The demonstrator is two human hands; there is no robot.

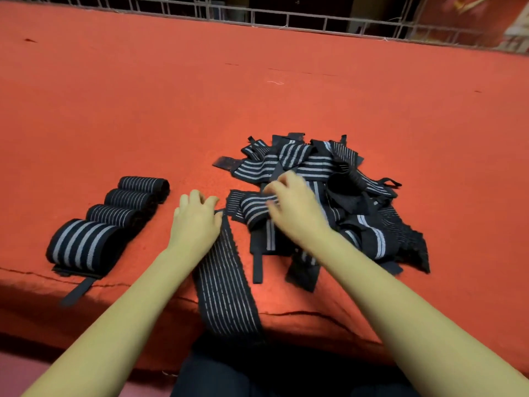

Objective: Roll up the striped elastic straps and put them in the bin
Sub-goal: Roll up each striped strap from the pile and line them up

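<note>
A loose pile of black elastic straps with grey stripes [343, 173] lies right of centre on the red table. My right hand [294, 210] is over the pile's left side, blurred, its fingers curled round a wide-striped strap [252, 206]. One long thin-striped strap [226, 282] runs from the pile toward me and hangs over the table's front edge. My left hand [196, 222] rests beside this strap's upper end with fingers loosely bent and the thumb touching its edge. Several rolled straps [114, 213] lie in a diagonal row at the left. No bin is in view.
The red cloth-covered table [257, 90] stretches far back to a metal wire grid [286, 18] along its rear edge. The nearest roll [81, 247] has a black tab sticking out toward the front edge. My dark-clothed lap [257, 373] is below the table edge.
</note>
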